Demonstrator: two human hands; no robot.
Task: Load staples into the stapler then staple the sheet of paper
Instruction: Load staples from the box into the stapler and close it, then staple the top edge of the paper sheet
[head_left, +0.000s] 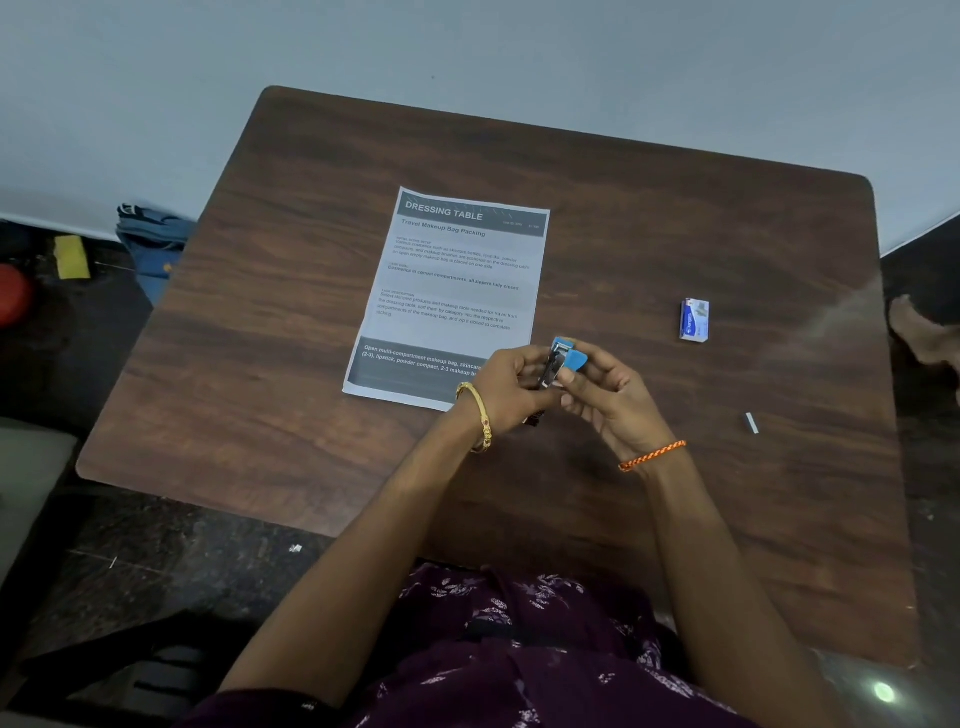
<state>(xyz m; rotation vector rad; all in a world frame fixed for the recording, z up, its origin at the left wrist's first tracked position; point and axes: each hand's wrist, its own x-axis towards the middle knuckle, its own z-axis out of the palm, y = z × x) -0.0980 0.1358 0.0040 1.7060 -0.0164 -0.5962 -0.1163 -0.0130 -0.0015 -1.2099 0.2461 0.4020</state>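
Note:
A small blue stapler (563, 359) is held above the table between both hands, its metal staple channel showing. My left hand (511, 382) grips the stapler's lower body from the left. My right hand (605, 387) pinches its blue top from the right. A printed sheet of paper (452, 291) headed "DRESSING TABLE" lies flat on the brown wooden table (260, 364), just beyond my left hand, which covers its near right corner. A small blue-and-white staple box (694, 320) stands to the right. A short strip of staples (751, 423) lies on the table at the near right.
The table's far edge meets a pale wall. On the dark floor to the left lie a blue cloth bag (153, 241), a yellow sponge (71, 257) and a red object (13, 293). A brown shape (922, 332) sits past the table's right edge.

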